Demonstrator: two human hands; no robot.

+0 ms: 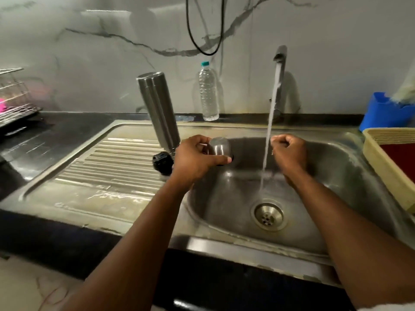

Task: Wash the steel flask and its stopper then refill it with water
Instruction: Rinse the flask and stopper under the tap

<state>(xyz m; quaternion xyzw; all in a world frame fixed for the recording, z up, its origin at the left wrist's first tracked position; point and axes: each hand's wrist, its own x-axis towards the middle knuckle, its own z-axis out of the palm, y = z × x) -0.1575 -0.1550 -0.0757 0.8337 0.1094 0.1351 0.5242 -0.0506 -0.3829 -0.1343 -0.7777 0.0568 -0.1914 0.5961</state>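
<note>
1. Steel is what the left hand holds: its fingers and thumb curl round a small steel cup-lid, mouth down, at the left rim of the basin, just left of the running water.
2. The right hand hangs just right of the water stream with its fingers curled into a loose fist. Whether it pinches anything small I cannot tell; nothing shows in it.
3. The steel flask stands inverted on the drainboard, just beyond the left hand and leaning slightly, apart from both hands.
4. A black stopper lies on the drainboard at the foot of the flask, just left of the left wrist.
5. The tap runs freely into the sink, the stream falling between the two hands toward the drain.
6. Further out, a clear plastic bottle stands on the surface at the back wall, a blue tub and a cream basket sit at the right, and a wire rack at the far left.
7. By my reading, the step in hand is rinsing the small parts; the refill is not yet begun.
8. The next move likely calls for carrying the cup-lid right into the stream, or setting it down and reaching for the stopper or flask.
</note>
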